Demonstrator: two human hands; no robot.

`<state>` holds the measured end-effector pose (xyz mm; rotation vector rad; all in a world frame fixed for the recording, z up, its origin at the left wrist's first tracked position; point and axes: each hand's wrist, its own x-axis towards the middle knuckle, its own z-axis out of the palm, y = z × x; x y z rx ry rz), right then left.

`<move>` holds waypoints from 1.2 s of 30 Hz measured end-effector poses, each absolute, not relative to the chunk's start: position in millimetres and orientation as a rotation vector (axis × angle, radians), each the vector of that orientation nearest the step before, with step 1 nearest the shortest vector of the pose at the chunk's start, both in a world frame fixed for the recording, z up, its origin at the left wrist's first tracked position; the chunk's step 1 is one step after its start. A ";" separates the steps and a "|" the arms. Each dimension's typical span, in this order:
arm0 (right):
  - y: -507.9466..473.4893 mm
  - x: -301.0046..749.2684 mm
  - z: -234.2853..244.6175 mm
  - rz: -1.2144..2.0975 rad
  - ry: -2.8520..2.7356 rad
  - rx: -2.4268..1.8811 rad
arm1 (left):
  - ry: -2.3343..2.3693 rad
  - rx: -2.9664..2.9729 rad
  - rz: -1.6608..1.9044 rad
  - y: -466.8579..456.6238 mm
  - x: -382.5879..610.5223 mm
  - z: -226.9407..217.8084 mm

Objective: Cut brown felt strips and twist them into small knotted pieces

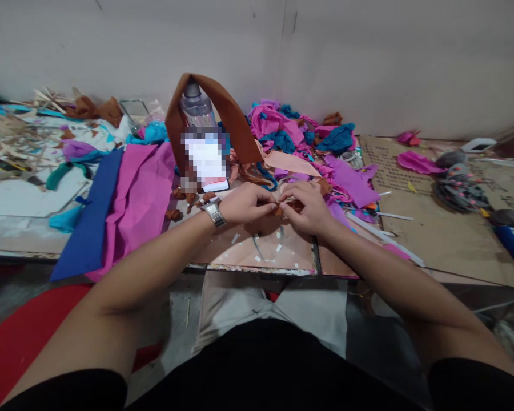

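Observation:
My left hand and my right hand meet over the board in front of me, fingers curled and pinched together on a small piece of brown crepe paper. A silver watch sits on my left wrist. Small brown paper buds lie just left of my left hand. Behind my hands stands a clear water bottle with a long brown paper strip draped over its top.
Blue sheet and magenta sheet lie flat at left. A heap of magenta, purple and teal crepe scraps fills the back. Cardboard with grey cord is at right. Wooden sticks clutter the far left.

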<state>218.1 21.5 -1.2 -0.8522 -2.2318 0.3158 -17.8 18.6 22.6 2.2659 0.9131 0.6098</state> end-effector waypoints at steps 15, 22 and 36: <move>20.2 216.9 -2.0 0.326 -2.262 -0.811 | 0.785 1.858 0.469 24.2 -20.2 14.4; 23.5 220.4 -5.1 0.361 -2.301 -0.763 | 0.744 1.517 0.473 21.2 -18.5 15.5; 19.0 218.6 1.2 0.224 -2.261 -0.693 | 0.785 1.582 0.539 16.6 -15.5 20.2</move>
